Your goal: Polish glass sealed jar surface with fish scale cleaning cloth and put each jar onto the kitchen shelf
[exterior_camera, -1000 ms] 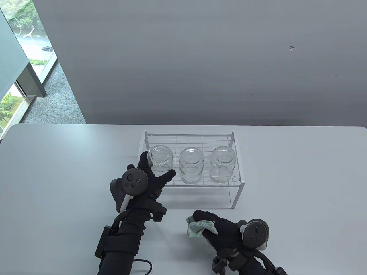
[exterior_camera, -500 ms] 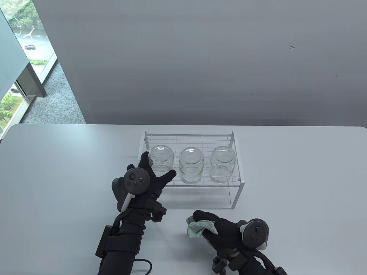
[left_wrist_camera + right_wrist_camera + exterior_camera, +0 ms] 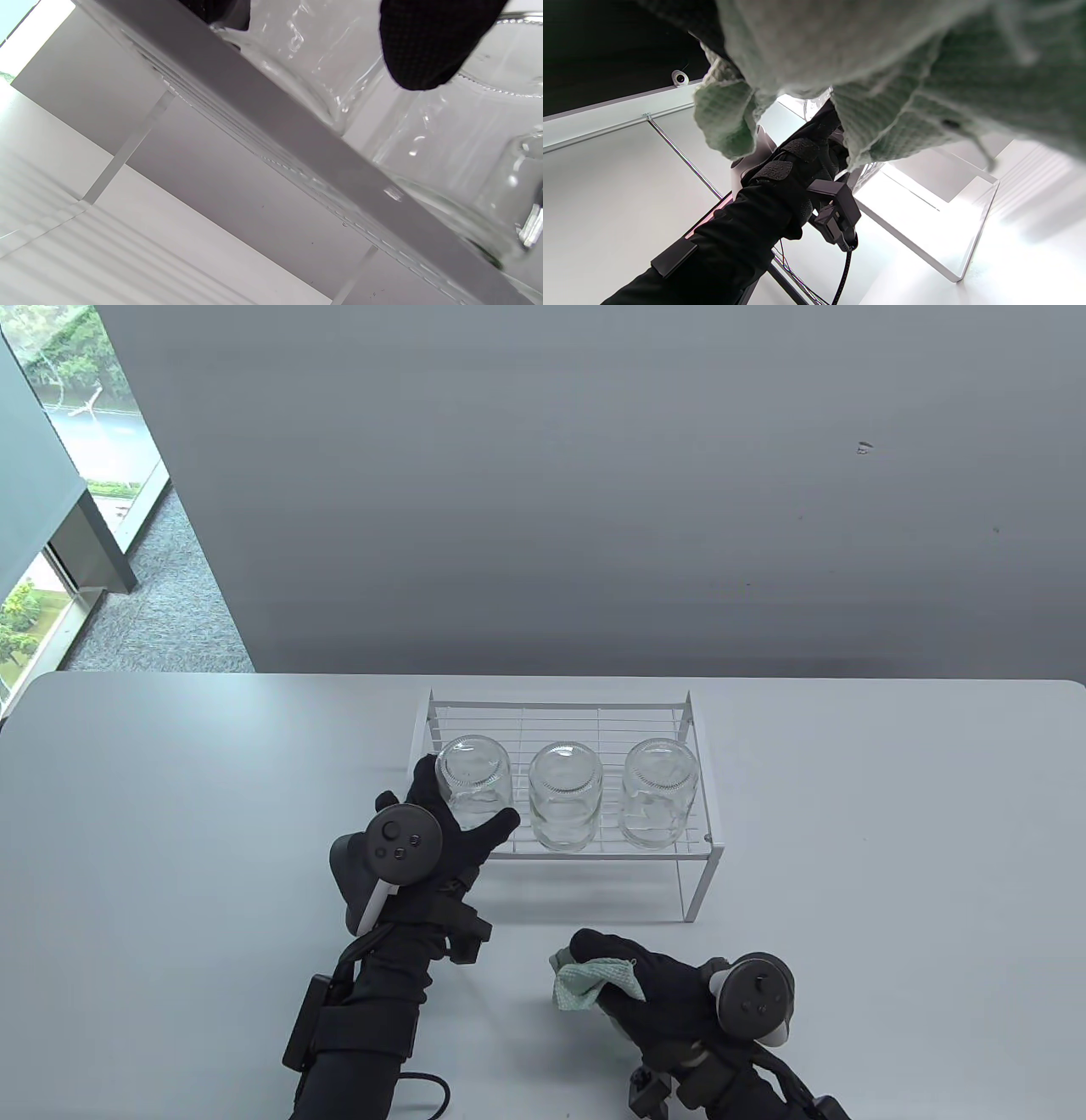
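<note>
Three clear glass jars stand upside down in a row on the white wire kitchen shelf point(image 3: 594, 855). My left hand point(image 3: 464, 796) grips the left jar point(image 3: 475, 763), with fingers on its left side and the thumb on its lower right. In the left wrist view a black fingertip point(image 3: 424, 46) presses on the glass of that jar point(image 3: 305, 51) above the shelf's rail point(image 3: 297, 140). The middle jar point(image 3: 566, 793) and right jar point(image 3: 660, 789) stand untouched. My right hand point(image 3: 598, 971) rests on the table in front of the shelf and holds the bunched green cloth point(image 3: 585, 984) point(image 3: 882, 63).
The white table point(image 3: 891, 831) runs wide on both sides of the shelf. A grey wall rises behind it, and a window is at far left. My left forearm point(image 3: 755, 228) and its cable show in the right wrist view beside the shelf's leg point(image 3: 984, 220).
The left jar wobbled slightly right and back in my left hand. The right hand and cloth stayed still.
</note>
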Motion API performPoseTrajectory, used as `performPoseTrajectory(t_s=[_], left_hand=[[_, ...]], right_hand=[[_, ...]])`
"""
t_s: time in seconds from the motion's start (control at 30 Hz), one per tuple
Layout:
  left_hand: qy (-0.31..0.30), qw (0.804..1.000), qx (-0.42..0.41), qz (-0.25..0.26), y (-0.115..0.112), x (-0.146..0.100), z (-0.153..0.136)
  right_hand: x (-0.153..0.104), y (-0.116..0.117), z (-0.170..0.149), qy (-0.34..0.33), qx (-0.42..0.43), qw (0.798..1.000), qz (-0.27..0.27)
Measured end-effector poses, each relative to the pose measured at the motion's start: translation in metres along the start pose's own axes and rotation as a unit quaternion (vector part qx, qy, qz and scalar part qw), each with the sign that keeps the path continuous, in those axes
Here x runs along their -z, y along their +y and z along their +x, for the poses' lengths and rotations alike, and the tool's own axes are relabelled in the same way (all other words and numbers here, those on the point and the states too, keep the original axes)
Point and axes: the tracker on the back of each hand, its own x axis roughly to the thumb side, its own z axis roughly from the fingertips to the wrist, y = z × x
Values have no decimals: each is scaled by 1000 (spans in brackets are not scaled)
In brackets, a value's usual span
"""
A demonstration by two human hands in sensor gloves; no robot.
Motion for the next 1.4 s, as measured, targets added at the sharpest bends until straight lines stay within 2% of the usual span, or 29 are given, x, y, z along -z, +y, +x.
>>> performPoseTrajectory(t_s=[0.27, 0.57, 0.7, 0.97, 1.1, 1.17, 1.27, 1.33, 1.4], left_hand=[[-6, 1000, -2, 8, 0, -2, -1], [-35, 997, -58, 28, 11, -12, -5], [-51, 995, -77, 36, 21, -25, -6], [-146, 985, 9, 91, 35, -70, 4], [-215, 973, 50, 65, 24, -90, 18], [-258, 962, 83, 41, 10, -102, 25], [-272, 958, 94, -7, -11, -116, 28], [-267, 960, 75, -47, -26, -123, 27], [-258, 959, 76, -86, -36, -127, 25]], right_hand=[[0, 0, 0, 0, 0, 1000, 0], [-1, -1, 0, 2, 3, 1000, 0], [-1, -5, 2, 0, -7, 1000, -9], [-3, -23, 4, -2, -71, 997, -22], [-5, -37, 2, 9, -122, 991, -45], [-8, -46, 0, 23, -154, 986, -62], [-12, -50, -7, 54, -191, 977, -76], [-12, -48, -11, 71, -244, 966, -58], [-10, -43, -14, 96, -320, 942, -20]])
